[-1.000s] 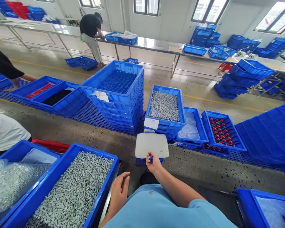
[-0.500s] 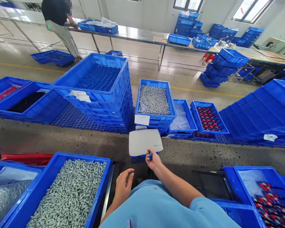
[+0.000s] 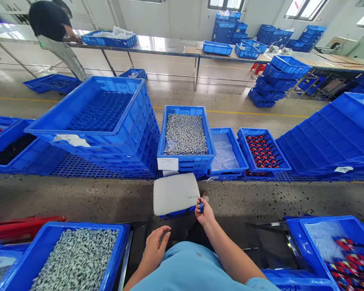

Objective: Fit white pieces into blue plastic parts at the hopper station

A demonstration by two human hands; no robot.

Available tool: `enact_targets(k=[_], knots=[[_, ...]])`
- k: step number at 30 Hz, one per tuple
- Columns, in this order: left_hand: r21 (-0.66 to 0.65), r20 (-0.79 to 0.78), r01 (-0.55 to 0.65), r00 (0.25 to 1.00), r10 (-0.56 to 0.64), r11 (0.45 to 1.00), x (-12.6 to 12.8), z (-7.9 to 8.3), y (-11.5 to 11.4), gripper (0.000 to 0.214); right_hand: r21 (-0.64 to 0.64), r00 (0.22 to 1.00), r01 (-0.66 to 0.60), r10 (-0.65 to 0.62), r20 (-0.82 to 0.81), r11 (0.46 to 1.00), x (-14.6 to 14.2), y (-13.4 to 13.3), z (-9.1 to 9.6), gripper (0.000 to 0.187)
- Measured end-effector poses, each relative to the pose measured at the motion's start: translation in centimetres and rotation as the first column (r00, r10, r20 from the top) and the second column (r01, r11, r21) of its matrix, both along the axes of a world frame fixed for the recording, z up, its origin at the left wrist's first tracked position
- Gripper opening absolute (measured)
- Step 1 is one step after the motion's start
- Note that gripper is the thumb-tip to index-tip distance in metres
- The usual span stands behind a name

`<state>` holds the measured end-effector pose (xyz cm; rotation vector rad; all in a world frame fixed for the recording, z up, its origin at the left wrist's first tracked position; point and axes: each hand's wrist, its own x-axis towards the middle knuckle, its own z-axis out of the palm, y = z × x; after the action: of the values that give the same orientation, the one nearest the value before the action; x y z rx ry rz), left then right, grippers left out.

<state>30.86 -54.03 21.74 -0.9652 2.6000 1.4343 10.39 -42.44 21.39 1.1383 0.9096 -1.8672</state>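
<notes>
My right hand [image 3: 206, 214] is closed on a small dark blue part [image 3: 201, 207], partly hidden by the fingers. It is beside the lower right corner of a white cushion [image 3: 174, 193] with small green lettering, which lies on a blue support. My left hand [image 3: 155, 244] holds nothing, with thumb and fingers apart, close to my blue shirt. To its left is a blue crate [image 3: 121, 238] full of small grey-green pieces [image 3: 79, 256].
A tall stack of blue crates [image 3: 133, 141] stands ahead, beside a crate of grey pieces [image 3: 186, 135]. Crates of red and black parts [image 3: 262, 151] are at the right and lower right [image 3: 348, 258]. A person [image 3: 50, 28] bends over the far table [image 3: 157, 43].
The view has shifted, so the crates sit differently in the picture. My right hand, still closed on the blue part, is now farther right against the cushion. My left hand stays open.
</notes>
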Motion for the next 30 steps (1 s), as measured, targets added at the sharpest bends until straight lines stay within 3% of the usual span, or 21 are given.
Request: enact_targets(k=[5,10,14,17,20,22,26,30], knots=[[-0.021,0.081,-0.021,0.996,0.023,1.000,-4.7,-1.2,-1.0,0.055,0.053,0.999,0.025,-0.026,0.026,0.998,-5.3,1.8,-4.3,0.009],[-0.095,0.110,-0.082,0.990,0.092,0.992,-10.6,-3.2,-2.2,0.060,0.170,0.996,0.009,-0.023,0.083,0.985,-12.7,3.6,-9.8,0.005],[-0.179,0.153,0.071,0.987,-0.043,0.981,-17.3,-2.6,-3.0,0.054,0.303,0.994,-0.045,0.012,0.111,0.952,-19.5,6.3,-14.2,0.009],[-0.370,0.088,0.159,0.987,-0.135,0.915,-22.8,-3.0,-4.0,0.048,0.404,0.989,-0.105,0.053,0.138,0.909,-24.6,8.8,-17.2,0.016],[-0.587,-0.003,0.164,0.979,-0.205,0.793,-27.6,-4.9,-5.6,0.047,0.478,0.986,-0.152,0.099,0.134,0.865,-29.0,10.9,-20.2,0.014],[-0.676,0.019,0.186,0.972,-0.236,0.713,-30.1,-6.6,-6.6,0.049,0.506,0.983,-0.180,0.136,0.123,0.844,-31.4,11.9,-22.2,0.015],[-0.727,0.186,0.301,0.951,-0.246,0.617,-32.7,-9.0,-7.6,0.044,0.526,0.964,-0.266,0.219,0.151,0.808,-34.8,12.6,-26.0,0.022],[-0.717,0.306,0.361,0.932,-0.196,0.596,-32.9,-10.0,-7.5,0.042,0.519,0.935,-0.355,0.297,0.195,0.778,-37.2,11.7,-29.1,0.024]])
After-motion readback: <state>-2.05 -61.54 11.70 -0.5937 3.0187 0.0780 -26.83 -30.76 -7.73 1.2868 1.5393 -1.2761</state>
